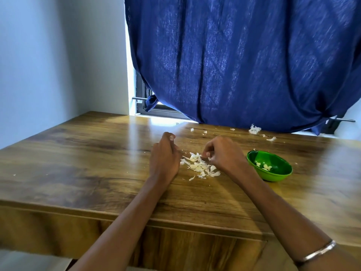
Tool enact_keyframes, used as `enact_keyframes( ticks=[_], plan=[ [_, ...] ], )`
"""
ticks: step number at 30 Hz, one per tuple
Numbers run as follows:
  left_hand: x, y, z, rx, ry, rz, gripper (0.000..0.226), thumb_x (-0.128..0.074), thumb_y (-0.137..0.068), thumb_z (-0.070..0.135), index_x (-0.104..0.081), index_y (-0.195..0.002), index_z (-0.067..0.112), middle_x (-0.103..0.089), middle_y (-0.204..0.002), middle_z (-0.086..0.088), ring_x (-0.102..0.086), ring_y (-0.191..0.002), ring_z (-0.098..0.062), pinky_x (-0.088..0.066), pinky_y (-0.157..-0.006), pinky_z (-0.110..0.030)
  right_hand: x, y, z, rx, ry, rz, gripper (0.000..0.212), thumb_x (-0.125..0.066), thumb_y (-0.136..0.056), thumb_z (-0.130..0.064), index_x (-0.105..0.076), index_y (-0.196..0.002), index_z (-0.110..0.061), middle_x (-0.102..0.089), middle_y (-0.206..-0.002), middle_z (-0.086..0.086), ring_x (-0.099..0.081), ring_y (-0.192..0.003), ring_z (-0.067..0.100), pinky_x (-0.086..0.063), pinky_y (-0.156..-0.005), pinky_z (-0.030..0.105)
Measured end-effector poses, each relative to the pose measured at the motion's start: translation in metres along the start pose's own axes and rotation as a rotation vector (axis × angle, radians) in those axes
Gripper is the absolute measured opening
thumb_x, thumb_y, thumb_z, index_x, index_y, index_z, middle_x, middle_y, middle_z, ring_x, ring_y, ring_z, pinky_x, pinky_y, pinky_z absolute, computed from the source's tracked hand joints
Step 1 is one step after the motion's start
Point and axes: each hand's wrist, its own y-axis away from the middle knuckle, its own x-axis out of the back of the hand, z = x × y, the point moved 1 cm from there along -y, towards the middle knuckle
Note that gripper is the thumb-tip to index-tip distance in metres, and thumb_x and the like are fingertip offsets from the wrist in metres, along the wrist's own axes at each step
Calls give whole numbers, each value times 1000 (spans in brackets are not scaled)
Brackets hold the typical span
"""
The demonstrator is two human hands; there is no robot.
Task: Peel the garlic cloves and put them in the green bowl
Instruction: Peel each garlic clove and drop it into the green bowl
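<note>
A small garlic clove is pinched at the curled fingers of the right hand, just above the heap of peels; whether the left hand's curled fingers hold anything cannot be told. Skin is best stripped over that heap, so that only clean cloves are dropped in the green bowl just right of the fingers.

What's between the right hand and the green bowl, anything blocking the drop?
Nothing visible. The right hand pinches a small pale piece over the peel pile; the green bowl sits just to its right on bare wooden table, its opening uncovered, with a few pale pieces inside.
</note>
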Motion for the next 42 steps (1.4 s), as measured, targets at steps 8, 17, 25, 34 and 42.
enact_keyframes(
  ticks=[8,17,25,34,42],
  plan=[
    [-6,0,3,41,-118,-85,26,-60,-94,4,-66,-118,8,-75,-103,-12,-68,-100,-28,-53,-86,-43,-3,-11,-14,59,-17,-17,17,-74,-88,-8,-78,-95,-23,-72,-94,-7,-62,-78,0,-56,-73,23],
    [-10,3,0,23,-132,-159,25,-59,-89,-5,-75,-103,9,-74,-100,-6,-64,-86,-15,-54,-77,-30,-19,-29,-6,-61,80,-29,10,-70,-90,-10,-75,-87,-18,-72,-89,-3,-64,-74,5,-57,-70,23],
    [-16,-1,-3,-21,-152,-112,26,-58,-88,-6,-76,-97,10,-74,-95,-7,-64,-83,-18,-55,-74,-34,0,-35,-6,0,21,-16,8,-75,-87,-15,-76,-87,-23,-70,-86,-8,-62,-79,3,-44,-64,19],
    [-15,1,-3,-58,-151,-96,35,-54,-96,-2,-61,-128,9,-74,-104,-9,-69,-94,-22,-57,-82,-39,-16,-37,-24,55,183,-146,9,-77,-85,-11,-76,-92,-16,-73,-92,-3,-67,-84,9,-59,-85,33],
    [-18,-1,-7,-135,-93,-84,29,-62,-95,-4,-75,-115,12,-77,-109,-4,-71,-92,-13,-45,-71,-3,-9,-27,-7,-5,-138,29,8,-74,-88,-12,-74,-93,-17,-70,-90,-5,-61,-79,0,-45,-63,13]
  ],
)
